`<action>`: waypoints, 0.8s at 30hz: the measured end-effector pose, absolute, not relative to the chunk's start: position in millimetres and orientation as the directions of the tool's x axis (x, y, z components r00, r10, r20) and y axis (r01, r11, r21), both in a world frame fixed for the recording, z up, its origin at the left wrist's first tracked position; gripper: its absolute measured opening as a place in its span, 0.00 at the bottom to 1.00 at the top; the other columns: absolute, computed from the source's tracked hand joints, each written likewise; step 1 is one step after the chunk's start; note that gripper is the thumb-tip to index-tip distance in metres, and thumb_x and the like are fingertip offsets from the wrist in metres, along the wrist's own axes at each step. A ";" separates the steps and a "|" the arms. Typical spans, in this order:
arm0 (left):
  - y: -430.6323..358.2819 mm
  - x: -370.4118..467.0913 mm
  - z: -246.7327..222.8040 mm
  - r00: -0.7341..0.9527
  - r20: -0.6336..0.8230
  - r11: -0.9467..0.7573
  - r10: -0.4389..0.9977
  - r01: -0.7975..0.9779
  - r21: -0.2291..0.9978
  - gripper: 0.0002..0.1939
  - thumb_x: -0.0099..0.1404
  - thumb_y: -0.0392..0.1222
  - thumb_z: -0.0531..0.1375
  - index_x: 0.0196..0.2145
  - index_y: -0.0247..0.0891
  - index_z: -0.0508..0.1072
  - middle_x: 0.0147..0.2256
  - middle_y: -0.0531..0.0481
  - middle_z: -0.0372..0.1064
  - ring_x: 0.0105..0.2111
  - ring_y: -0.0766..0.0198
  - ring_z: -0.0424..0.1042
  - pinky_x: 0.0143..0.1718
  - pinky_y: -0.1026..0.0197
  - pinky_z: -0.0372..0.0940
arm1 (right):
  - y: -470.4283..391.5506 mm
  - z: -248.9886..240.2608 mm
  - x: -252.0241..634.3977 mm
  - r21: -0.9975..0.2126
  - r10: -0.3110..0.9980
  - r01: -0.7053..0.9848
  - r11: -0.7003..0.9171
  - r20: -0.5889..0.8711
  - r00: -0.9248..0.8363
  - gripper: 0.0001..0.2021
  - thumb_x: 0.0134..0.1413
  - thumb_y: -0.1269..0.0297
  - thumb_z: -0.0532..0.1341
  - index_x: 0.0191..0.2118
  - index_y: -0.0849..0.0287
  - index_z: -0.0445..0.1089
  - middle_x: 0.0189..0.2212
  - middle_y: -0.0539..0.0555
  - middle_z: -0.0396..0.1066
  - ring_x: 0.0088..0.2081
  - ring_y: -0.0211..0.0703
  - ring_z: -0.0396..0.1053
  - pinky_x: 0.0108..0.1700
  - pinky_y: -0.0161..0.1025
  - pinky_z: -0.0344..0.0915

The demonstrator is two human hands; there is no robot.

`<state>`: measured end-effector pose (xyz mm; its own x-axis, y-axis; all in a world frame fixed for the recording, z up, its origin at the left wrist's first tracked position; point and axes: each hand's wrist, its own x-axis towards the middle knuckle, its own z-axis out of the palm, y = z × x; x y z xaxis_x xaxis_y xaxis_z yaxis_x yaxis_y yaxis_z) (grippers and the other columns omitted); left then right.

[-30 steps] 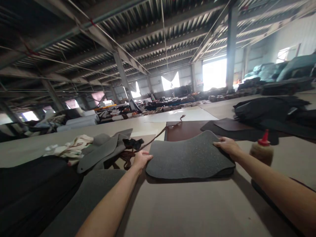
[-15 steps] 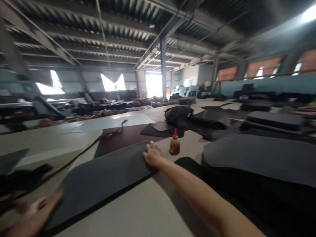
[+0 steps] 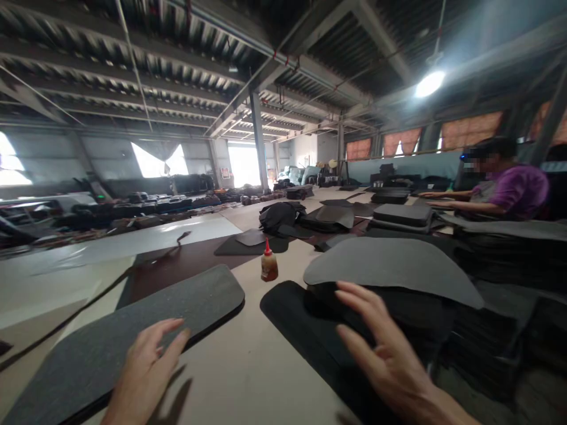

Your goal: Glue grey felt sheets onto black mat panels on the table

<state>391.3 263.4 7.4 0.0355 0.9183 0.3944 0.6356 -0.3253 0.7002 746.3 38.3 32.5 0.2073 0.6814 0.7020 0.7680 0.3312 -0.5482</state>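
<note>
On the left of the table lies a long grey sheet (image 3: 146, 319) with rounded corners and a dark edge. My left hand (image 3: 148, 363) hovers over its near edge, thumb and fingers apart, holding nothing. At the right, my right hand (image 3: 381, 342) is in the air with its fingers spread, also holding nothing. Below and beyond it are a black piece (image 3: 292, 313) lying on the table and a stack of grey sheets (image 3: 390, 262). A small bottle (image 3: 269, 267) of amber liquid with a red nozzle stands upright between the grey sheet and the stack.
A dark bundle (image 3: 279, 217) and more flat dark pieces (image 3: 332, 216) lie farther back. A dark strip (image 3: 97, 298) crosses the table's left side. At the far right a person in purple (image 3: 518, 189) works beside other stacks (image 3: 403, 217).
My right hand has left the far end of the grey sheet and moved right. My left hand has come off its near end. The view has swung right, bringing a person into sight.
</note>
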 end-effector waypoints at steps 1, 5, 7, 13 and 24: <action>255.6 417.7 9.0 0.099 0.329 -0.322 0.939 0.587 0.742 0.21 0.57 0.62 0.56 0.39 0.46 0.75 0.48 0.46 0.74 0.53 0.44 0.70 0.55 0.45 0.67 | 19.7 28.8 774.5 -0.625 0.615 0.749 0.222 0.686 0.390 0.21 0.64 0.56 0.57 0.62 0.45 0.60 0.65 0.54 0.55 0.63 0.53 0.57 0.64 0.50 0.59; 233.1 518.8 18.2 0.327 0.054 -0.175 0.944 0.353 0.919 0.24 0.57 0.60 0.61 0.44 0.41 0.76 0.45 0.45 0.77 0.49 0.48 0.74 0.50 0.52 0.69 | -45.1 24.6 884.2 -0.872 0.222 0.438 -0.219 0.392 0.893 0.27 0.58 0.49 0.57 0.61 0.52 0.59 0.61 0.61 0.61 0.58 0.60 0.64 0.61 0.50 0.62; 229.3 562.1 24.9 0.386 -0.046 -0.040 0.921 0.212 0.976 0.22 0.59 0.56 0.64 0.45 0.39 0.75 0.47 0.43 0.76 0.49 0.51 0.74 0.43 0.56 0.71 | -66.5 21.7 926.9 -0.910 0.125 0.274 -0.310 0.247 0.961 0.26 0.59 0.50 0.57 0.60 0.54 0.60 0.61 0.63 0.60 0.63 0.61 0.58 0.68 0.52 0.52; 232.2 657.1 39.9 0.394 -0.148 0.154 0.907 0.018 0.988 0.10 0.68 0.46 0.61 0.41 0.36 0.70 0.42 0.44 0.75 0.34 0.63 0.76 0.31 0.63 0.70 | -73.5 -5.3 981.2 -0.991 0.340 -0.016 -0.130 -0.059 0.939 0.15 0.62 0.57 0.53 0.51 0.58 0.61 0.59 0.67 0.66 0.56 0.54 0.70 0.56 0.46 0.69; 251.4 703.1 49.4 0.302 -0.248 0.246 0.921 0.045 0.968 0.11 0.70 0.43 0.61 0.46 0.34 0.72 0.39 0.49 0.71 0.31 0.67 0.72 0.30 0.63 0.71 | -49.4 13.5 1025.0 -0.997 0.472 -0.035 0.062 -0.002 0.882 0.11 0.52 0.59 0.66 0.39 0.57 0.70 0.35 0.55 0.76 0.33 0.44 0.74 0.30 0.34 0.72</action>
<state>703.1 251.4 49.4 0.3017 0.9206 -0.2481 0.0448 0.2463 0.9682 1025.0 -49.4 13.5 0.8816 0.4720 -0.0015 -0.0349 0.0620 -0.9975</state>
